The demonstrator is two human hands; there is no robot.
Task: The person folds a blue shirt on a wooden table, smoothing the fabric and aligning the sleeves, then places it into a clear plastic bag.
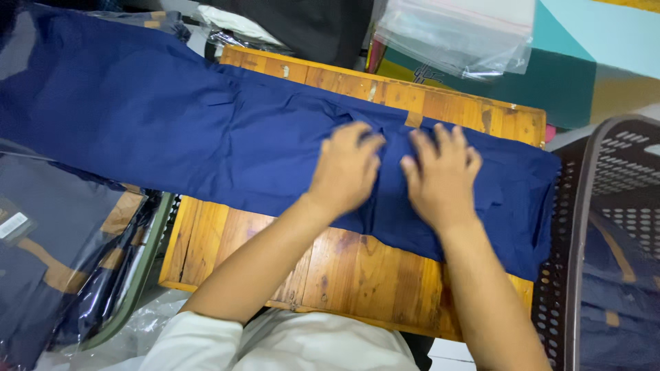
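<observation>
Both palms flat and fingers spread, nothing pinched: my left hand (346,168) and my right hand (442,175) are pressed down side by side on the navy garment (206,137), close together but not touching, with a narrow strip of cloth showing between them. Left fingertips sit on a creased bit near the top fold, and the right fingers fan out toward the far edge.

That garment is one long folded band of dark blue fabric lying slantwise across the wooden table (344,264). Its left end runs well off the table toward the upper left, and its right end hangs over the table's right edge, just beside the dark perforated plastic basket (584,227). Bare wood shows in front of the cloth near me and in a strip behind it.

Stuff around it: the basket on the right has more dark blue cloth inside. On my left there's a stack of bagged dark garments (48,254) in clear wrap, sitting lower than the tabletop. Up top, past the far table edge, a clear zip bag (457,34) lies over a teal box (584,62).
</observation>
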